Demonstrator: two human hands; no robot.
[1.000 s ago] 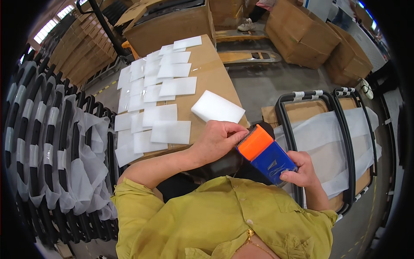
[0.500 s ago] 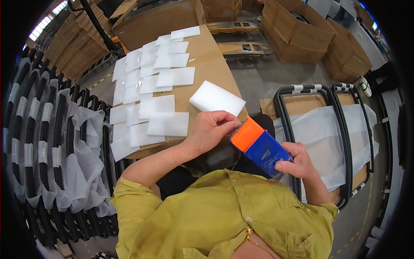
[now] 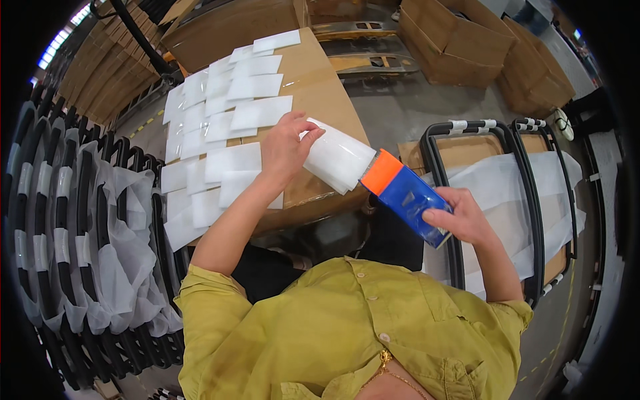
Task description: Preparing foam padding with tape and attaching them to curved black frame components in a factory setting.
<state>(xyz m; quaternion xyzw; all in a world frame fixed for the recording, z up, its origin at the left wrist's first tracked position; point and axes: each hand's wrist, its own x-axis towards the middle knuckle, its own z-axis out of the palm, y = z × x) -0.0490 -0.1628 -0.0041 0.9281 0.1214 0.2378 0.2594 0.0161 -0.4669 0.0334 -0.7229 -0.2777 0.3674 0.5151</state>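
Observation:
My right hand (image 3: 465, 218) holds a blue box with an orange end (image 3: 407, 195) above the gap beside the cardboard worktop (image 3: 327, 87). The orange end points at a white plastic pouch (image 3: 339, 160). My left hand (image 3: 285, 145) grips that pouch by its left edge and lifts it off the worktop. The pouch's right end touches the orange end of the box. Several flat white pouches (image 3: 230, 113) lie in overlapping rows on the worktop to the left.
Black curved frames wrapped in clear plastic (image 3: 80, 220) stand in a row on the left. On the right, black tube frames with white wrapping (image 3: 507, 180) lie over cardboard. Brown cartons (image 3: 480, 40) sit at the back right.
My left hand left the box, reached to the worktop and picked up a white pouch. My right hand kept the blue and orange box and shifted slightly right.

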